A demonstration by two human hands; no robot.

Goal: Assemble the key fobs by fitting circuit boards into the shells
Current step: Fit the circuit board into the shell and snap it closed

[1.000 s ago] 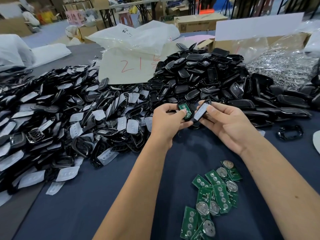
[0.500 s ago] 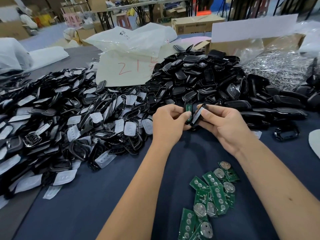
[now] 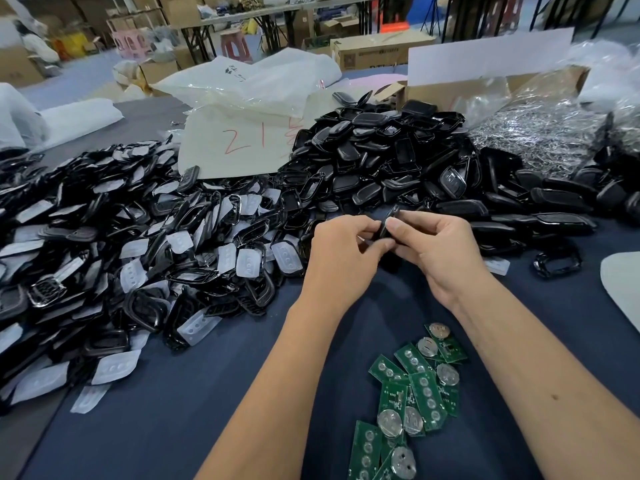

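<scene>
I see the small black plastic key fob shell (image 3: 388, 225) sitting right between my two hands, above the dark blue table cloth (image 3: 173, 410) and just in front of the heaps. It shows edge-on, a thin dark sliver tilted upward, so I cannot tell whether a board sits inside it. My left hand (image 3: 341, 252) has its fingers curled in, pinching the shell's near side; my right hand (image 3: 438, 249) grasps the other side, thumb laid flat across the edge and fingers wrapped beneath. Both hands touch each other around the shell. Below my right wrist lies a loose cluster of green circuit boards with round silver battery clips (image 3: 412, 396). Left of my left hand spreads a pile of black frames and translucent white button pads (image 3: 114, 244); beyond both hands rises a mound of black shell halves (image 3: 388, 157).
</scene>
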